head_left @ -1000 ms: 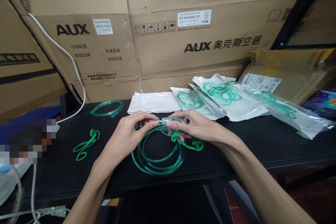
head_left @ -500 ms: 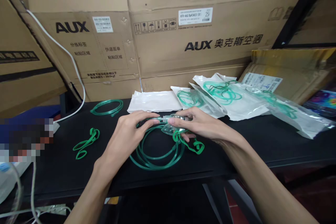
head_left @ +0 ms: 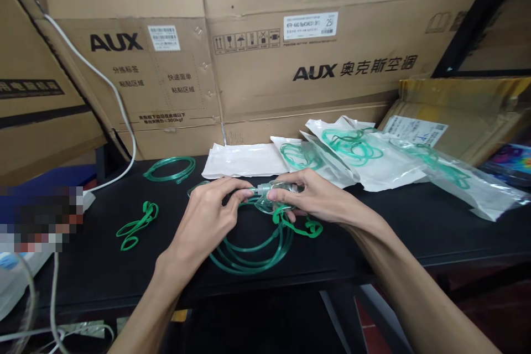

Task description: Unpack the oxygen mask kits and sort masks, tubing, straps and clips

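Observation:
My right hand (head_left: 309,193) is closed round a clear green oxygen mask (head_left: 267,204), its connector end pointing left. Pinched between the thumb and fingers of my left hand (head_left: 215,202) is the end of a green tube (head_left: 252,191), right at the mask's connector; whether it sits inside the connector I cannot tell. Loops of green tubing (head_left: 249,271) lie on the black table below both hands. A green elastic strap (head_left: 309,228) hangs from the mask. Another strap (head_left: 139,225) lies to the left, and a separate coil of tubing (head_left: 170,168) rests behind it.
Sealed packs (head_left: 352,149) of green tubing lie at the back right, beside a flat white pouch (head_left: 244,160). A large cardboard box (head_left: 302,99) stands behind the black table (head_left: 373,243). White cables (head_left: 116,94) run along the left side.
My left hand has shifted slightly, with its fingers closer to the connector. The tubing loops have moved a little downward. My right hand keeps its hold on the mask.

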The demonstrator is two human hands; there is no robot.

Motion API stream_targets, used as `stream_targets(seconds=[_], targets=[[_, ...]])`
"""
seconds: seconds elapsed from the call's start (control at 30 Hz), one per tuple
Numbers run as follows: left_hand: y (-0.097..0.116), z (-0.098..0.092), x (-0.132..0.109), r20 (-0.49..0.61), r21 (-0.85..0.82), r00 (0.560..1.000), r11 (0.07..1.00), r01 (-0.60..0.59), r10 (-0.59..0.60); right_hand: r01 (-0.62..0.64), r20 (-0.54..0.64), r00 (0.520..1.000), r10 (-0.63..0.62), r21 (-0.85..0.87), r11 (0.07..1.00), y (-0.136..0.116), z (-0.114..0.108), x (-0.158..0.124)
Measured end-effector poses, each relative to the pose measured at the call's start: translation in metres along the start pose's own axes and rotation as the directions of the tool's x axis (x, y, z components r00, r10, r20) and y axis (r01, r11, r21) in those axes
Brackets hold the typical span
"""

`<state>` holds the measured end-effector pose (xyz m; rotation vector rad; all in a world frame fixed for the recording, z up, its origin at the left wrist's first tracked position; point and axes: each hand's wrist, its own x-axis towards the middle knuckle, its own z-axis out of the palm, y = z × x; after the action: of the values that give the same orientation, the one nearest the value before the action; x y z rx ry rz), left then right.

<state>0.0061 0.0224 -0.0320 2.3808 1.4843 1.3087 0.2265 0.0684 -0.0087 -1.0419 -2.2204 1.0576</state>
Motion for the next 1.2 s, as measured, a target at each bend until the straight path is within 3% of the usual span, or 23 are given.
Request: stream_targets(seconds=[0.57, 1.0, 1.2], targets=[[-0.002, -0.002, 0.002, 0.090, -0.006, 0.986, 0.990, 0.144, -0.143, 0.036, -0.155, 0.987, -0.046, -0.063, 0.997, 0.000, 0.013, 0.005], [-0.009, -0.004, 0.003, 0.110, 0.010, 0.994, 1.000, 0.016, -0.017, 0.011, -0.116, 0.993, -0.025, -0.126, 0.992, -0.005, 0.003, 0.000], [-0.009, 0.000, 0.001, 0.022, 0.061, 0.999, 0.998, -0.035, 0.033, 0.008, -0.125, 0.992, -0.023, -0.120, 0.993, -0.005, 0.003, -0.001]])
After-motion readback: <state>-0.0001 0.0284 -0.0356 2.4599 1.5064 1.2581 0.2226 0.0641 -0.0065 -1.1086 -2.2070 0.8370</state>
